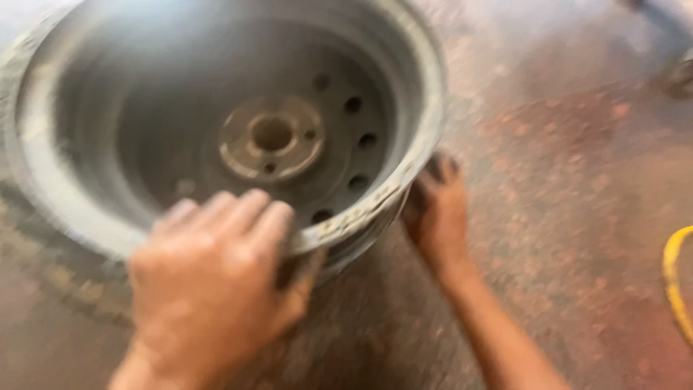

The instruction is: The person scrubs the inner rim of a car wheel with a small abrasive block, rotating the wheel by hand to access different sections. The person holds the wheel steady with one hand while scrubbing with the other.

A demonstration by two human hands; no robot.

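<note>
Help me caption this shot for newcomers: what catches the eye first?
A large grey steel wheel rim fills the upper left, lying on the reddish speckled floor. The left hand grips its near edge, the right hand touches its side; a yellow hose curves at right.

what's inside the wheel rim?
Inside the wheel rim: a hub plate with centre bore and round holes. The left hand covers the near edge; blur hides detail.

Grey steel wheel rim [216, 123], grimy, open side up, on reddish floor.
</note>
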